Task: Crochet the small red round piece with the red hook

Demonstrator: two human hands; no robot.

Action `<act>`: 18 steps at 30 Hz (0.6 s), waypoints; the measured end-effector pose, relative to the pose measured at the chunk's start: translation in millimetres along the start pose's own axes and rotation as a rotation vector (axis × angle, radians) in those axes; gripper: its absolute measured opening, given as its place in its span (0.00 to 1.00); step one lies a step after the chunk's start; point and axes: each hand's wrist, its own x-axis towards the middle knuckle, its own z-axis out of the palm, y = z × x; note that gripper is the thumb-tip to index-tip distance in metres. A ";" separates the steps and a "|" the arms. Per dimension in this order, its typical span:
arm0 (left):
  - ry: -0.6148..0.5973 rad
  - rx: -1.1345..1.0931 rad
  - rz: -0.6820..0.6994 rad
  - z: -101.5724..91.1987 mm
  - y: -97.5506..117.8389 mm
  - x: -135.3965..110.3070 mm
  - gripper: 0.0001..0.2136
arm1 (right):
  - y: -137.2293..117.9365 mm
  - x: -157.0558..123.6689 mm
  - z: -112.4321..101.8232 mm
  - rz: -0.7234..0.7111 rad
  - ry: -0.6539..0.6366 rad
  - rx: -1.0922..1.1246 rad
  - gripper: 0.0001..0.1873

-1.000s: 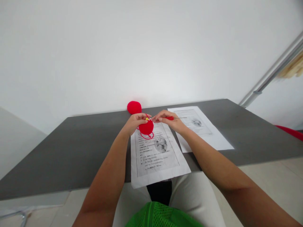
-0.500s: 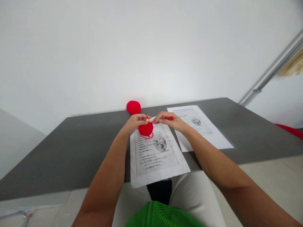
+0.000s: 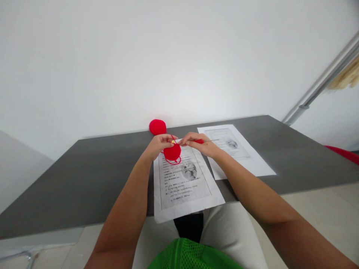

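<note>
Between the fingers of my left hand (image 3: 159, 145) is a small round red crochet piece (image 3: 172, 152), with a bit of yellow at its top edge and loose red yarn loops hanging below. My right hand (image 3: 200, 143) is closed around a crochet hook with a red grip (image 3: 199, 141); its thin metal shaft points out to the right. The hook's working tip meets the piece's upper right edge, but fingers partly hide it. A strand of red yarn runs up over the left fingers toward a red yarn ball (image 3: 157, 127) near the wall.
A printed sheet (image 3: 187, 201) lies under my hands and overhangs the front edge of the dark table (image 3: 92, 175). Another printed sheet (image 3: 246, 160) lies to the right. The white wall (image 3: 179, 67) rises behind the table. Something red (image 3: 342, 153) shows at the far right.
The view has shifted very slightly. Both hands keep their hold on the crochet piece and the hook; the hook's shaft is tilted a little flatter.
</note>
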 end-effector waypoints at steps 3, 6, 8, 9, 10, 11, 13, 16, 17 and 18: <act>0.014 0.018 0.022 0.9 1.1 -0.5 0.15 | -1.2 0.1 2.1 -0.003 0.006 -0.033 0.07; 0.037 0.056 0.050 2.0 2.2 -0.8 0.15 | -3.6 0.0 3.6 -0.009 0.012 -0.125 0.07; 0.051 0.075 0.064 2.2 2.2 -0.4 0.14 | -5.0 -0.3 4.3 -0.016 0.007 -0.180 0.08; 0.057 0.083 0.069 2.1 2.0 0.0 0.14 | -5.6 -0.5 4.6 -0.021 0.001 -0.202 0.08; 0.062 0.090 0.074 1.9 1.7 0.5 0.15 | -6.1 -0.7 5.0 -0.027 -0.007 -0.221 0.08; 0.065 0.097 0.077 1.8 1.4 1.0 0.15 | -6.4 -0.9 5.4 -0.034 -0.013 -0.239 0.08; 0.071 0.103 0.083 2.1 0.9 1.7 0.15 | -6.4 -0.9 6.3 -0.055 -0.020 -0.278 0.09; 0.064 0.083 0.087 4.3 1.7 1.3 0.15 | -5.0 0.2 8.3 -0.135 -0.024 -0.341 0.08; 0.056 0.070 0.084 5.5 2.4 0.8 0.15 | -4.4 0.8 9.0 -0.180 -0.029 -0.361 0.08; 0.051 0.058 0.082 6.7 3.2 0.2 0.16 | -3.8 1.4 9.8 -0.228 -0.032 -0.382 0.08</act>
